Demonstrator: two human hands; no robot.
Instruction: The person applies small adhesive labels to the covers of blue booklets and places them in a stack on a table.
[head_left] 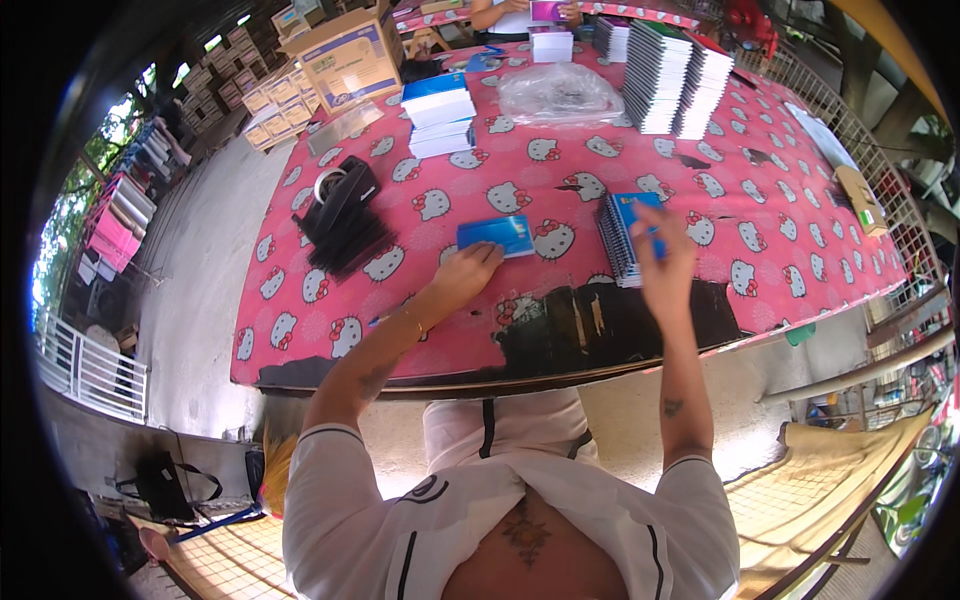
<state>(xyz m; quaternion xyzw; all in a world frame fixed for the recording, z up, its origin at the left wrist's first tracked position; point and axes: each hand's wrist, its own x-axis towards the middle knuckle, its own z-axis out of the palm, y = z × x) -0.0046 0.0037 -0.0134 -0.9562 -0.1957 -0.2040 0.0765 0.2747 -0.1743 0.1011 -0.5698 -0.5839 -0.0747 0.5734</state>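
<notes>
On the pink cartoon-cat tablecloth (420,290) a thin blue notebook (507,232) lies flat. My left hand (474,268) grips its near left edge, fingers closed over the cover and the palm low to the table. To the right stands a short stack of blue-covered spiral notebooks (618,245), their wire bindings facing left. My right hand (667,262) is at the right side of this stack, over the top cover. Its fingers are smeared by motion, so whether it grips a notebook is unclear.
A black tape dispenser (345,190) sits at the left. Farther back are blue-topped notebooks (440,115), a clear plastic bag (560,92), tall spiral notebook stacks (657,80) and a cardboard box (345,65). Across the table, a person (510,18) holds a purple notebook.
</notes>
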